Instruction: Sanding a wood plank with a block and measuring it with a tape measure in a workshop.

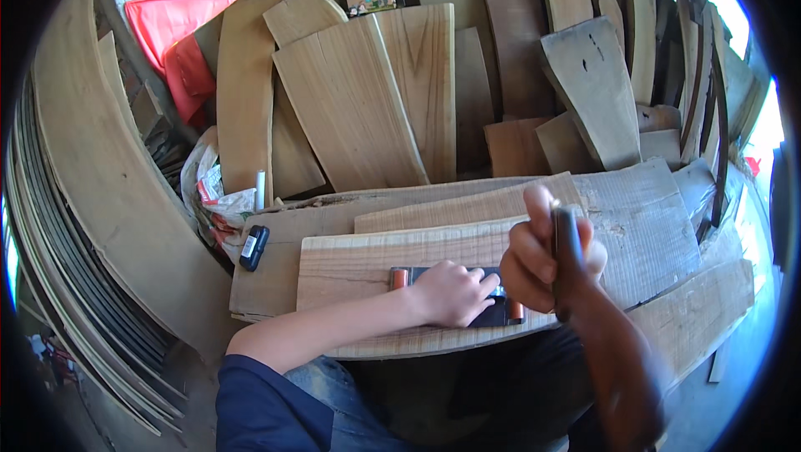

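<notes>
My left hand point(450, 293) has curled fingers on a flat black tool point(425, 318) with orange-brown end handles, lying on a pale striped board point(334, 277). Its fingers press on the middle of the tool, partly hiding it. My right hand point(551, 260) is raised above the right end of that tool, closed round a dark, narrow metal tool point(568, 247) held upright. The pale board rests on a larger weathered plank point(642, 227).
A small black object point(253, 248) and white cylinder point(260, 189) sit to the left, near crumpled bags point(209, 168). Boards point(342, 101) lean behind, holding a phone point(374, 1). Red cloth point(175, 26) hangs back left. Curved planks point(108, 160) stack left, another plank point(692, 310) right.
</notes>
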Tool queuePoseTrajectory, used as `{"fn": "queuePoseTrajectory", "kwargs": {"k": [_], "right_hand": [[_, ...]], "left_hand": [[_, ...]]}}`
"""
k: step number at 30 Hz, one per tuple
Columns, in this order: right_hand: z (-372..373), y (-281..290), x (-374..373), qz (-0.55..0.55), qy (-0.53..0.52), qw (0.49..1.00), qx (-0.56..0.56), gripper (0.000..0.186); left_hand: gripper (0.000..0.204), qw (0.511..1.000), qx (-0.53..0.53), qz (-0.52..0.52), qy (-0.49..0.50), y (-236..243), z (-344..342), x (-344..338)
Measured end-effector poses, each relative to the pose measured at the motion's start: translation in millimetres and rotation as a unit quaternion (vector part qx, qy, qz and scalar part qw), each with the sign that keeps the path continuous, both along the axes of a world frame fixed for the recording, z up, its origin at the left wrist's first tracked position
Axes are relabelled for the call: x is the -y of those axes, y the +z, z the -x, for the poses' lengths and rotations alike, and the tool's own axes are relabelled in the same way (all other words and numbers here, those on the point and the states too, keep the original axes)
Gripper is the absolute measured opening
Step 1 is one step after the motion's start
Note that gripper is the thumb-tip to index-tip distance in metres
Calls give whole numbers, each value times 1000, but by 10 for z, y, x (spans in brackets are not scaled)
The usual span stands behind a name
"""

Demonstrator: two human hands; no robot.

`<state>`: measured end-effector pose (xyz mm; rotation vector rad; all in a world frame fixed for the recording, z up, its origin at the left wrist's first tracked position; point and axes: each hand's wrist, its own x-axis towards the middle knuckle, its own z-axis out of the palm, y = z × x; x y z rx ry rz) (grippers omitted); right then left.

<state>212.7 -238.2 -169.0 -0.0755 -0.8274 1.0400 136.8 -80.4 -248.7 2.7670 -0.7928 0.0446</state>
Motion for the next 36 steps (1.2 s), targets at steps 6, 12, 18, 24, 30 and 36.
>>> {"fn": "queuePoseTrajectory", "kwargs": {"k": [6, 12, 18, 24, 30, 36], "right_hand": [[187, 232, 75, -59, -82, 991, 85, 32], [396, 357, 105, -71, -55, 995, 44, 34], [401, 193, 188, -1, -41, 998, 48, 43], [450, 213, 78, -52, -18, 998, 24, 38], [443, 209, 49, -79, -21, 995, 61, 35], [549, 171, 35, -71, 15, 997, 10, 34]], "left_hand": [[28, 1000, -2, 4, -16, 93, -36, 2], [26, 999, 26, 22, -9, 62, -31, -19], [28, 998, 46, 39, -15, -67, -95, 26], [28, 1000, 24, 10, 4, -62, -31, 37], [28, 998, 11, 64, 0, -120, -55, 25], [30, 1000, 28, 4, 5, -11, 4, 19]]}}
